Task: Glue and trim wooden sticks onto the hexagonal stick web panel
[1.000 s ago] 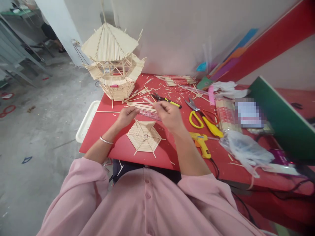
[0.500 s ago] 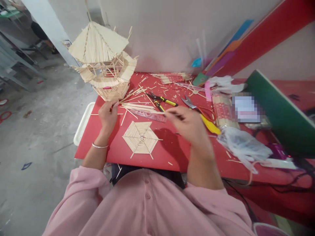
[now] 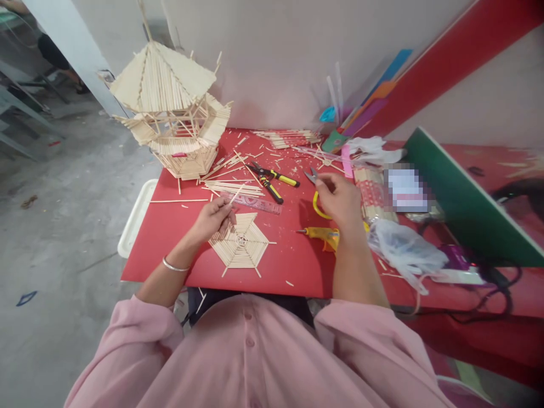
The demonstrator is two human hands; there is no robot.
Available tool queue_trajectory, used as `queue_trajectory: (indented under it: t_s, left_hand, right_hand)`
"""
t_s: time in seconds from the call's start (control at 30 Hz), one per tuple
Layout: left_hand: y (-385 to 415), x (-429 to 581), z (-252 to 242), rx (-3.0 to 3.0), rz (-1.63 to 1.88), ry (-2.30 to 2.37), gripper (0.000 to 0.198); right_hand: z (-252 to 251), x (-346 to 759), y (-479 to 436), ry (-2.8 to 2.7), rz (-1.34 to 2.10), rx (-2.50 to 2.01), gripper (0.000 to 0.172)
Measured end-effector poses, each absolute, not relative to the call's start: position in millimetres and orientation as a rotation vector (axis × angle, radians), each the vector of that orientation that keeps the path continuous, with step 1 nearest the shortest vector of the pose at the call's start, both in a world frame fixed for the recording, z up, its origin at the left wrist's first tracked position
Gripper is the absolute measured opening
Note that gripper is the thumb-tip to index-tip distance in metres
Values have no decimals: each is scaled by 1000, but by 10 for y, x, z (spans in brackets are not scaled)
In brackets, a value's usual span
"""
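My left hand (image 3: pixel 216 218) pinches a short thin wooden stick (image 3: pixel 237 194) above the upper left edge of a web-like hexagonal stick panel (image 3: pixel 242 255). The panel lies flat on the red table, with stick ends poking out at its corners. Over on the right, my right hand (image 3: pixel 342 198) is closed around the scissors (image 3: pixel 317 198), whose short blades point away from me and whose yellow handle loop shows below the fingers. A yellow glue gun (image 3: pixel 322 233) lies just beneath my right wrist, partly hidden by the forearm.
A stick-built pavilion model (image 3: pixel 172 119) stands at the back left. Yellow-black pliers (image 3: pixel 272 178), a clear pinkish ruler (image 3: pixel 255 203) and loose sticks (image 3: pixel 233 188) lie mid-table. Bundled sticks (image 3: pixel 372 190), a plastic bag (image 3: pixel 403 249) and a green board (image 3: pixel 463 204) crowd the right.
My left hand has come right and nearer to the panel, now with a stick in it. My right hand has shifted right onto the scissors, uncovering the glue gun.
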State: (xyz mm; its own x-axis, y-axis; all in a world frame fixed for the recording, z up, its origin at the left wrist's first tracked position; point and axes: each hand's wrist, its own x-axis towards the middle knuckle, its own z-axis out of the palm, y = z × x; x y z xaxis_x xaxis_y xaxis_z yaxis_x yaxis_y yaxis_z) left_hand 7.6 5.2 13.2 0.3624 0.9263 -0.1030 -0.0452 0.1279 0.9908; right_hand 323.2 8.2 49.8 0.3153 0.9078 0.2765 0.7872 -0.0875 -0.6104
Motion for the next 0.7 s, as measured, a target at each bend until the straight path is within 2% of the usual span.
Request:
queue_trajectory:
  t_s: [0.2, 0.27, 0.37, 0.6, 0.7]
  left_hand:
    - [57, 87, 101, 1091, 914, 869, 38]
    - [59, 93, 97, 1043, 881, 856, 42]
    - [60, 98, 110, 968, 852, 830, 42]
    - [64, 66, 123, 824, 873, 745, 30]
    - [87, 47, 102, 720, 873, 737, 24]
  right_hand:
    - [304, 3992, -16, -1512, 91, -2566, 34]
    - [256, 4068, -69, -1548, 114, -2686, 42]
    - [224, 4078, -97, -1657, 180, -2741, 61]
    - [373, 4063, -57, -1853, 214, -2690, 78]
    - [428, 4246, 12, -1853, 5, -2582, 73]
